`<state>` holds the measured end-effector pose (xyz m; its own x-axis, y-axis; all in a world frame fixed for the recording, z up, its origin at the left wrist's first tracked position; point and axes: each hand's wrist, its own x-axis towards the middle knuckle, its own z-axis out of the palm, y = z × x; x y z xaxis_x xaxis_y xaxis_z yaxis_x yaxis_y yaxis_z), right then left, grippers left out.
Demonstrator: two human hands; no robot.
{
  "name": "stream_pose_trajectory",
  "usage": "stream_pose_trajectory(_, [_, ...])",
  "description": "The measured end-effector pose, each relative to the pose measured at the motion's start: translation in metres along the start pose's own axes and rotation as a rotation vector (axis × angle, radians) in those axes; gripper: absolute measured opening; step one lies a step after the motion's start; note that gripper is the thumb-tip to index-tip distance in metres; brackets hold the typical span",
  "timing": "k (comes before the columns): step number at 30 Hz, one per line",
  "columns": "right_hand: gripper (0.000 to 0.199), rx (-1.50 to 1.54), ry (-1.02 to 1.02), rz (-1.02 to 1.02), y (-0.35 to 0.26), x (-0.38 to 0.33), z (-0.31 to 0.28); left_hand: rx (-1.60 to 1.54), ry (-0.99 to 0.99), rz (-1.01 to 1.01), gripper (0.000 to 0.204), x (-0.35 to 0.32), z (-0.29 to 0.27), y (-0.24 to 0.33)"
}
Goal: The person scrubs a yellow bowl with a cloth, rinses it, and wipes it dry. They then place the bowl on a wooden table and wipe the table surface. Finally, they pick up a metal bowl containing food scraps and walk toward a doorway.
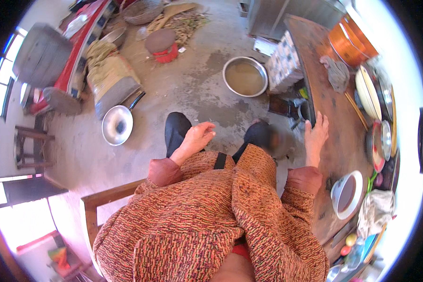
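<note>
My left hand (198,137) hovers at or rests by my left knee (176,128), its fingers loosely bent and slightly apart, holding nothing. On the right, my right hand (316,135) lies with spread fingers on the edge of the brown wooden table (338,136), also without anything in it. Below that edge, beside the hand, is a dark metal object (301,110) whose kind I cannot make out. Farther down the table stands a white bowl (347,194) with dark liquid in it.
A metal basin (245,76) of murky water stands on the floor ahead. A pan (117,126), a sack (109,70) and a red bucket (164,47) are to the left. An orange bucket (350,40) and a grey cloth (336,74) sit on the table's far end.
</note>
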<state>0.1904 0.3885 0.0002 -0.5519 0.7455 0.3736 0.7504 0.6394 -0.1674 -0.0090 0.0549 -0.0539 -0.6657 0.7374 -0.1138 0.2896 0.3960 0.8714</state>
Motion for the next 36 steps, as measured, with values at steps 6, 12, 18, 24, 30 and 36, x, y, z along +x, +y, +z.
stream_pose_trajectory(6, [0.051, -0.175, 0.083, -0.036, -0.005, 0.000, 0.013, 0.015, 0.095, 0.019, 0.026, -0.015, -0.015, -0.001])
stream_pose_trajectory(12, [0.053, -0.302, 0.049, -0.011, -0.008, -0.001, 0.011, 0.011, 0.155, 0.031, 0.027, -0.024, -0.028, 0.000])
stream_pose_trajectory(18, [0.052, -0.297, 0.018, -0.011, -0.012, 0.001, 0.010, -0.008, 0.215, 0.070, 0.027, -0.031, -0.028, -0.008])
stream_pose_trajectory(24, [0.053, -0.299, -0.009, 0.001, -0.009, 0.002, 0.013, -0.049, 0.313, 0.016, 0.028, -0.031, -0.051, -0.006])
stream_pose_trajectory(30, [0.057, -0.250, -0.132, 0.093, -0.010, 0.010, 0.005, 0.005, 0.516, 0.018, 0.026, -0.037, -0.116, 0.035])
stream_pose_trajectory(36, [0.064, -0.129, -0.089, 0.125, -0.021, 0.039, 0.013, 0.067, 0.810, 0.005, 0.026, -0.076, -0.164, 0.104])
